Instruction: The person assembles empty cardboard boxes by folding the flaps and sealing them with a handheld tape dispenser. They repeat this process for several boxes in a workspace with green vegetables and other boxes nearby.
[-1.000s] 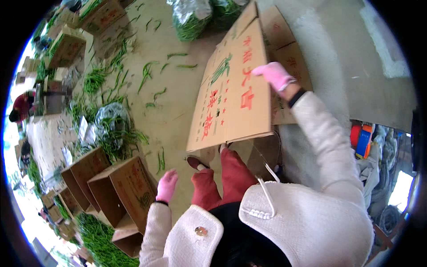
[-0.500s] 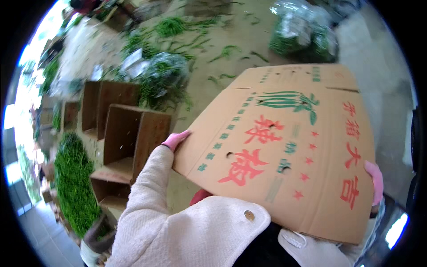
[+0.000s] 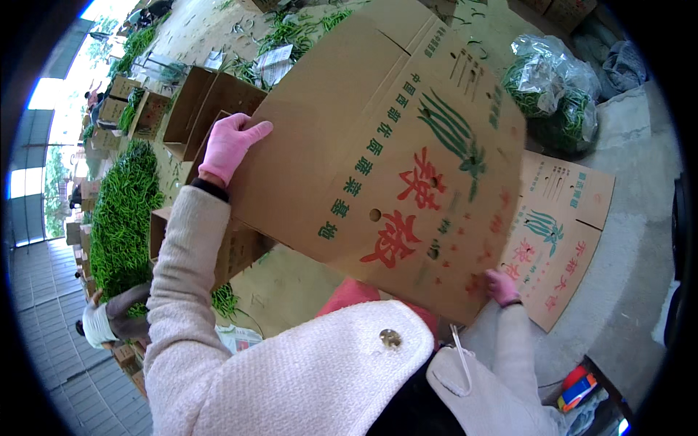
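A large flat sheet of brown carton cardboard (image 3: 305,167), printed in red and green with a drawing of green peppers, is held up at a tilt in front of me. My left hand (image 3: 231,145), in a pink glove, grips its left edge, thumb over the printed face. At the lower right edge my right hand (image 3: 502,287), also pink-gloved, has its fingers closed on the sheet. Round holes pierce the board. A second flat carton (image 3: 556,247) of the same print lies on the floor past my right hand, partly covered by the held one.
Open brown boxes (image 3: 190,109) stand left of the held sheet. Beyond them is a long heap of green peppers (image 3: 123,218). Clear plastic bags of peppers (image 3: 556,87) sit at the far right. A person (image 3: 109,320) bends at the lower left.
The carton sheet has swung leftward and tilted, with both hands still on it. My right hand has come down and inward. The second flat carton on the floor has come into view.
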